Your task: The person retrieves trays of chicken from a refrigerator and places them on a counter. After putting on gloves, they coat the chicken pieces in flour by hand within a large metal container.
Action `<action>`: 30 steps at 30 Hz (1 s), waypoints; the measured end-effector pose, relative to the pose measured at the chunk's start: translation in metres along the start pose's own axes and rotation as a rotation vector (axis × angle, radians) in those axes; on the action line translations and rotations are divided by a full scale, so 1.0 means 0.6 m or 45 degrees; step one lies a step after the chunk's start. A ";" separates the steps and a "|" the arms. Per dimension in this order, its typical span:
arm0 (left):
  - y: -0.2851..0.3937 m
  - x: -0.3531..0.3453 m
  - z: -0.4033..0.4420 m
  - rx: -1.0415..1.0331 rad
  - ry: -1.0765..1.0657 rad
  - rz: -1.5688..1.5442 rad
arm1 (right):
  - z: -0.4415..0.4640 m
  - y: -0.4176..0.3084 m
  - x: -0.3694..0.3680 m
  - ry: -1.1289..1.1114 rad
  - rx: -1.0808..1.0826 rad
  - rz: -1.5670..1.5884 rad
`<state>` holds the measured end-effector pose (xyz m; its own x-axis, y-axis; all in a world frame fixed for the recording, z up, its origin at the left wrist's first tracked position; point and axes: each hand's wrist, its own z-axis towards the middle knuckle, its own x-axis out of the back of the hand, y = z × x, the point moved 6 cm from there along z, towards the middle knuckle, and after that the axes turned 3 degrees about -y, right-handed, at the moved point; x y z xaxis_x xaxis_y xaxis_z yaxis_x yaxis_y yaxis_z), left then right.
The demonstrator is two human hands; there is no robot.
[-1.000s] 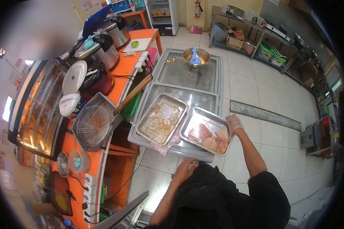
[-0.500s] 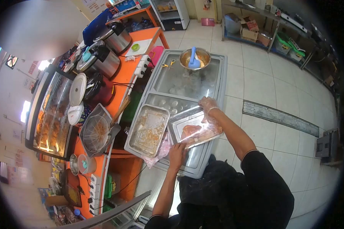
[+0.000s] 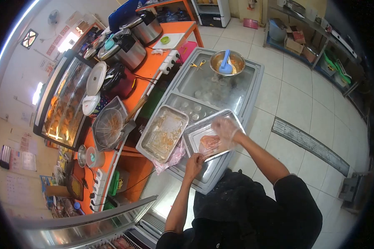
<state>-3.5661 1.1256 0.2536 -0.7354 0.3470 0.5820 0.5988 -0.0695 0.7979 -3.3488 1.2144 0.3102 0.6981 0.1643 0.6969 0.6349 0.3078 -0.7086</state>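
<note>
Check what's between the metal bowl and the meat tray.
Head view: only bare, hazy glass top between the metal bowl and the meat tray; no object stands there.

A food shop's kitchen, shown by the lit display case, big metal cookers and wire strainer.
</note>
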 end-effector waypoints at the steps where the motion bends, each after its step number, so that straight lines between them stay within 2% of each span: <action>1: 0.001 -0.001 -0.008 0.043 0.058 -0.008 | -0.034 -0.022 -0.036 -0.509 -0.005 -0.017; 3: -0.006 -0.007 -0.017 0.027 0.117 -0.071 | -0.106 -0.061 -0.103 -0.827 0.020 0.015; 5: -0.003 -0.011 -0.019 -0.010 0.146 -0.131 | -0.141 -0.065 -0.164 -0.536 0.165 -0.137; 6: 0.003 -0.010 -0.021 -0.043 0.165 -0.113 | -0.145 -0.056 -0.182 -0.526 0.157 -0.143; 8: 0.011 -0.010 -0.026 -0.082 0.173 -0.089 | -0.142 -0.051 -0.177 -0.134 0.206 -0.330; 11: 0.017 -0.024 -0.028 -0.127 0.145 -0.046 | -0.093 -0.080 -0.129 -0.030 0.087 -0.565; 15: 0.006 -0.035 -0.039 -0.085 0.190 -0.084 | -0.062 -0.081 -0.133 0.092 -0.003 -0.705; 17: 0.008 -0.029 -0.039 -0.052 0.235 -0.120 | -0.044 -0.077 -0.132 -0.437 -0.311 -0.501; 21: 0.010 -0.026 -0.036 -0.026 0.305 -0.106 | -0.032 -0.080 -0.133 -0.600 -0.348 -0.491; 23: 0.004 -0.026 -0.036 -0.012 0.330 -0.132 | -0.041 -0.087 -0.151 -0.623 -0.036 -0.448; 30: 0.015 -0.002 -0.048 -0.027 0.464 -0.205 | -0.055 -0.083 -0.186 -0.817 0.202 -0.148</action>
<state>-3.5694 1.0975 0.2646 -0.8861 0.0008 0.4635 0.4626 -0.0622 0.8844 -3.4477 1.1498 0.2642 0.2617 0.6316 0.7298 0.6034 0.4831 -0.6345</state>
